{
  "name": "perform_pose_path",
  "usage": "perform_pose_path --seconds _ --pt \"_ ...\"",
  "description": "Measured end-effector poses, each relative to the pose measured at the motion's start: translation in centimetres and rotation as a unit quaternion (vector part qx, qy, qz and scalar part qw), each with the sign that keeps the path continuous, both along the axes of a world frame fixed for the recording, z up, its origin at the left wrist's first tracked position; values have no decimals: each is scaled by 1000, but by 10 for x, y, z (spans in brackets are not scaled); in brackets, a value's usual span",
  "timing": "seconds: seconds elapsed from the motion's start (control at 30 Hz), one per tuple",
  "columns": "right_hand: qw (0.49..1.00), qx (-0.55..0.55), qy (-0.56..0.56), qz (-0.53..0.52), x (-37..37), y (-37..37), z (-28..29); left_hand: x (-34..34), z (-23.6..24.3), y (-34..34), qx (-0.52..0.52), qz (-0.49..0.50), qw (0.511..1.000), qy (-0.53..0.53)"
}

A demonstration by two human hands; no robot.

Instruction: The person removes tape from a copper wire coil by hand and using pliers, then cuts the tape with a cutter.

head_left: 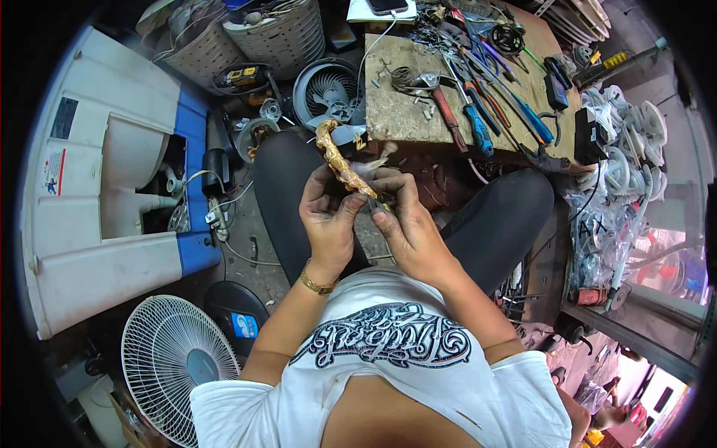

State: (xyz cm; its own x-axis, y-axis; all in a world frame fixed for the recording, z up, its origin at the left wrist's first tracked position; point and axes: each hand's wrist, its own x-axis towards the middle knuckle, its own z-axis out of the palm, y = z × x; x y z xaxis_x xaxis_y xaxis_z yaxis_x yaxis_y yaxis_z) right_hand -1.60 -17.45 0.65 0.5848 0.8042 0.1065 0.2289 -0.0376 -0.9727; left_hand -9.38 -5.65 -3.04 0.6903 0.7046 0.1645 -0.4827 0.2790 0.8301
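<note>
My left hand (pixel 328 216) and my right hand (pixel 403 224) meet over my lap. Between them they grip the near end of a curved bundle of copper-coloured winding wire (pixel 334 153), which arcs up and away from my fingers toward the low wooden work board (pixel 396 112). The fingertips of both hands pinch the same end of the bundle. A gold bracelet sits on my left wrist. My black-trousered knees spread to either side below the hands.
The board holds a hammer (pixel 441 101), screwdrivers (pixel 478 123) and pliers. A grey fan housing (pixel 325 89) lies beside it. A white and blue appliance body (pixel 112 187) fills the left, a white fan grille (pixel 168 358) lies lower left, and wicker baskets (pixel 276 33) stand behind.
</note>
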Motion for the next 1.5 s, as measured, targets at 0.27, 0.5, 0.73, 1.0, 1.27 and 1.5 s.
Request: perform_pose_path --seconds 0.27,0.5,0.73,1.0,1.27,1.5 --pt "993 82 86 -4 -2 7 -1 3 11 -6 110 46 992 48" --pt "991 103 86 16 -4 9 -2 0 8 -3 151 75 984 50" --pt "998 46 43 9 13 -8 -6 3 10 -1 85 -5 996 32" --pt "996 16 -15 88 38 -29 17 1 15 4 -76 -124 989 19" --pt "968 57 241 -32 38 -37 -2 2 21 0 -86 -145 985 30" --pt "944 21 325 49 39 -42 1 6 22 -4 -117 -129 984 43"
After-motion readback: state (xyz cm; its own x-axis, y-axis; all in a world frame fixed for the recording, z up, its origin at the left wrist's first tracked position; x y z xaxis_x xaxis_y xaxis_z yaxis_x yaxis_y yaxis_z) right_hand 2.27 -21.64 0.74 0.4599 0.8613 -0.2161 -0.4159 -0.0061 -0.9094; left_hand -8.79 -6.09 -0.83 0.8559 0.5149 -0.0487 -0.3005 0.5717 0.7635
